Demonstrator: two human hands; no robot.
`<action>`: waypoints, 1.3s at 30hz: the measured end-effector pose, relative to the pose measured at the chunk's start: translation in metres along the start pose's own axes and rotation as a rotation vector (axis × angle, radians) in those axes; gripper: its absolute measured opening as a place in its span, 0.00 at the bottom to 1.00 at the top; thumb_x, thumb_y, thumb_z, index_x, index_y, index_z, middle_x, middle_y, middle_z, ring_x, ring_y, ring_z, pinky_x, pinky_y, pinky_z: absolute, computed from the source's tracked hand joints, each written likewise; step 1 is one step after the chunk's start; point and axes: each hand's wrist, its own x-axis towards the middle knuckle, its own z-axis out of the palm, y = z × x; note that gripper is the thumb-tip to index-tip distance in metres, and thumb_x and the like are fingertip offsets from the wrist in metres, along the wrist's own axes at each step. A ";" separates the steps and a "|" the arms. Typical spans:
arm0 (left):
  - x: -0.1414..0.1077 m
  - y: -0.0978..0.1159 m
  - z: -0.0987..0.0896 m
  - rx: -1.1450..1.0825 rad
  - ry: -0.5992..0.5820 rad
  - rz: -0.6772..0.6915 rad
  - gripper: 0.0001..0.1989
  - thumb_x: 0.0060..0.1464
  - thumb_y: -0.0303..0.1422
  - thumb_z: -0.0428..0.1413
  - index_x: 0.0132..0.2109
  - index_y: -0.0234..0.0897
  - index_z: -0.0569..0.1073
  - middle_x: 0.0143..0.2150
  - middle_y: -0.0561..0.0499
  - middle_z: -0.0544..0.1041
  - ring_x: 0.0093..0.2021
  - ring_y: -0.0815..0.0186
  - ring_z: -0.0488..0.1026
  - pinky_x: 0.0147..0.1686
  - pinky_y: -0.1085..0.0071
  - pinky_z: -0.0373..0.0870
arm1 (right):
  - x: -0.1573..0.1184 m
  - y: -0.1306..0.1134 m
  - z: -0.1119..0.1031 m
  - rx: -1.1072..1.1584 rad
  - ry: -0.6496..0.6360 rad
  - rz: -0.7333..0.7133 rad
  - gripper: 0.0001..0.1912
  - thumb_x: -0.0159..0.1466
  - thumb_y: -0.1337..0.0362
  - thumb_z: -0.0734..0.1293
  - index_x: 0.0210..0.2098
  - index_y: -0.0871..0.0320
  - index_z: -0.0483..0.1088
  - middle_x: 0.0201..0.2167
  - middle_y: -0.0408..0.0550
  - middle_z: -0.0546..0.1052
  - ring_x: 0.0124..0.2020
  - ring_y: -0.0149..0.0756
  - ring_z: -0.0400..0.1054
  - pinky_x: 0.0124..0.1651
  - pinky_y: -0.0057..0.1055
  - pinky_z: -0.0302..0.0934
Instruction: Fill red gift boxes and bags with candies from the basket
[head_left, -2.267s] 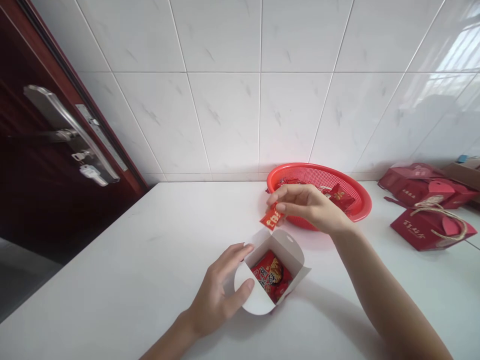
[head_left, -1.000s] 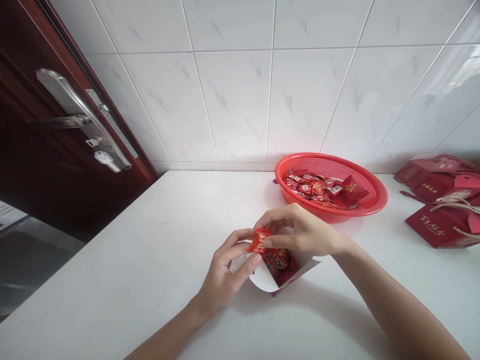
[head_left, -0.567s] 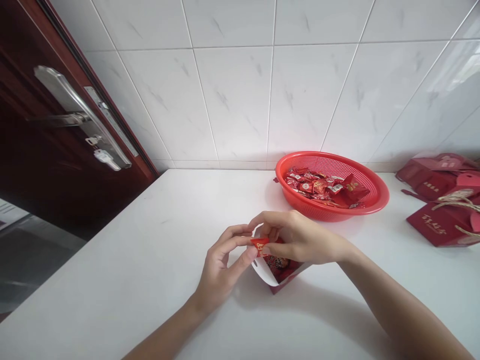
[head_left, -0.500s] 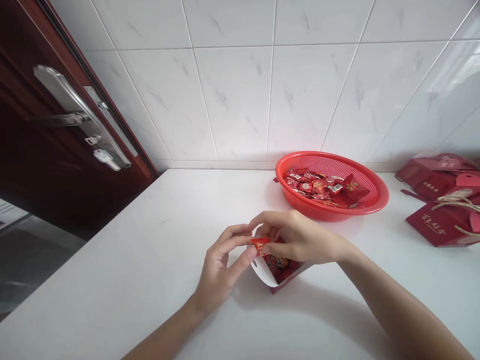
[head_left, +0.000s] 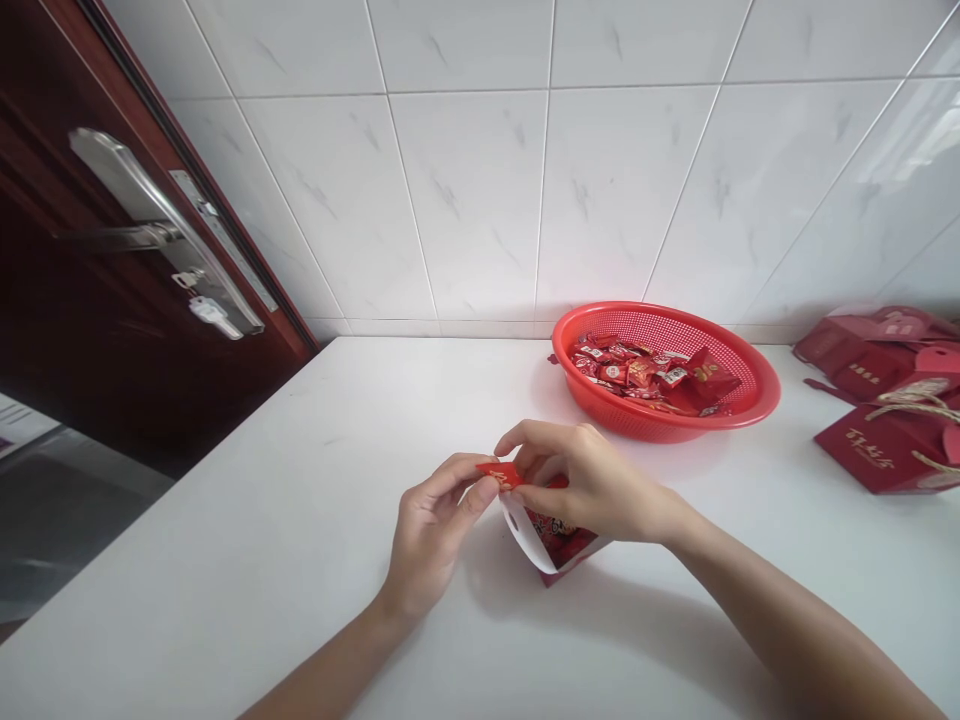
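A small red packet with gold print is pinched between my two hands, just above the near-left rim of an open gift box. My left hand has thumb and fingers closed on the packet's left side. From the right, my right hand grips its other end, with the palm and fingers covering the far part of the box. The dark red gift box stands on the table with its white-lined flap folded out towards the left. Red-wrapped sweets show inside it, partly hidden by my right hand.
A red plastic colander of wrapped sweets stands behind my hands, near the tiled wall. Several dark red gift boxes, one with twine, are at the right. A brown door with keys is left of the white table.
Both hands have shifted slightly left with the red packet, drawing it from over the box's opening to beyond the flap. The packet has turned flatter. The box stays in place.
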 end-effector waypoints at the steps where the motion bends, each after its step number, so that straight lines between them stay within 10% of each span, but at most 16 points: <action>1: 0.000 0.000 0.000 -0.012 -0.004 -0.013 0.07 0.62 0.38 0.61 0.41 0.45 0.83 0.40 0.50 0.81 0.42 0.64 0.76 0.45 0.73 0.74 | 0.000 0.000 0.001 0.003 0.020 0.000 0.10 0.62 0.69 0.68 0.44 0.55 0.71 0.31 0.41 0.81 0.31 0.32 0.75 0.36 0.29 0.66; 22: -0.004 -0.004 0.004 -0.154 0.036 -0.043 0.08 0.59 0.40 0.63 0.39 0.44 0.85 0.39 0.48 0.82 0.42 0.60 0.77 0.44 0.68 0.75 | -0.005 -0.006 0.007 -0.115 0.120 -0.065 0.04 0.65 0.64 0.67 0.35 0.57 0.73 0.21 0.39 0.75 0.22 0.27 0.64 0.26 0.25 0.53; 39: -0.004 -0.003 0.005 -0.197 0.043 -0.014 0.06 0.59 0.40 0.63 0.39 0.48 0.86 0.40 0.49 0.83 0.46 0.59 0.77 0.52 0.60 0.74 | -0.002 -0.002 0.005 0.227 0.093 -0.066 0.06 0.66 0.62 0.70 0.35 0.59 0.76 0.28 0.42 0.78 0.29 0.28 0.69 0.33 0.25 0.62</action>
